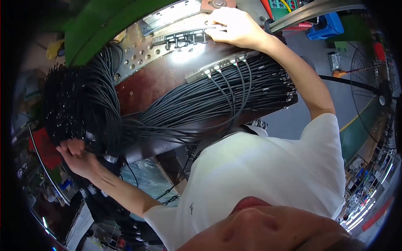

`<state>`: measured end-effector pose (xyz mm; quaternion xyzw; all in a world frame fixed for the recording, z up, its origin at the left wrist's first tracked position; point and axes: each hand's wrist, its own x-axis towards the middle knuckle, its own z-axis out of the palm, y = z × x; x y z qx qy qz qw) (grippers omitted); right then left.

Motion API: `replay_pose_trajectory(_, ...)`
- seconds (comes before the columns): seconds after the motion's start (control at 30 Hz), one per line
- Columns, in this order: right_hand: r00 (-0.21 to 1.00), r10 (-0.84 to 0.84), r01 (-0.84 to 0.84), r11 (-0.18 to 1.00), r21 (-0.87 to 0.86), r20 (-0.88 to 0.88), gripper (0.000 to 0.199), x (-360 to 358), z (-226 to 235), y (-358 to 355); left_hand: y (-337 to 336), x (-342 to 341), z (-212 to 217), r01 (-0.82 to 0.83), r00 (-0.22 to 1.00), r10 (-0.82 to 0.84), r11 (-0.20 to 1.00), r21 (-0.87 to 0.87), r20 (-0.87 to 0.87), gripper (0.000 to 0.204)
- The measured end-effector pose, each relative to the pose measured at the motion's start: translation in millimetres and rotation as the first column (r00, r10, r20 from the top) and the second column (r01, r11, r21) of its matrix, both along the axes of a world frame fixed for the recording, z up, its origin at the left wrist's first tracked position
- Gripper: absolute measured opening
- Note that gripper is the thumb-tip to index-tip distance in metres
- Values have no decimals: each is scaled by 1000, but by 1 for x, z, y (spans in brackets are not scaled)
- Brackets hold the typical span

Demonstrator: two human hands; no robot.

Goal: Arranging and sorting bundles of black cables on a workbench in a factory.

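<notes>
From my remote view, the right hand (236,27) is at the top centre of the frame, its fingers bent and part-closed about the right end of a black strip with pegs (182,39); the strip's end runs in between the fingertips, but I cannot tell whether it is gripped or only touched. The left hand (79,157) is at the left of the frame, fingers curled up against the lower edge of a dark mass of cable ends (63,100), and I cannot tell whether it has hold of any. Close to the right hand, I see a metal plate with holes (140,56) behind the strip and a copper-coloured block (217,4) at the top edge. Below the strip, near the centre, a second strip (215,69) has four cables plugged into its right-hand part, and it lies along a thick bundle of black cables (197,102) that sweeps leftward toward the left hand. A dark red desk (144,90) shows between the metal plate and the bundle. Farther out, I have a green panel (100,31) at upper left, a blue plastic thing (331,27) at upper right, and a fan (368,83) at the right.
</notes>
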<state>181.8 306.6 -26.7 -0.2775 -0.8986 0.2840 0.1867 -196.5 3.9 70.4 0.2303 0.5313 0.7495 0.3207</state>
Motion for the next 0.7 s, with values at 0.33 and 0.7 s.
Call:
replay_pose_trajectory(0.33,994,103,-88,946,312,-32,25,28,-7,-67,64,148,-58,729,620,-749,439,-525,233,39)
replay_pose_trajectory(0.7,993,85,-29,850,525,-82,29,24,30,-87,87,239,-90,553,824,-506,816,-168,254,22)
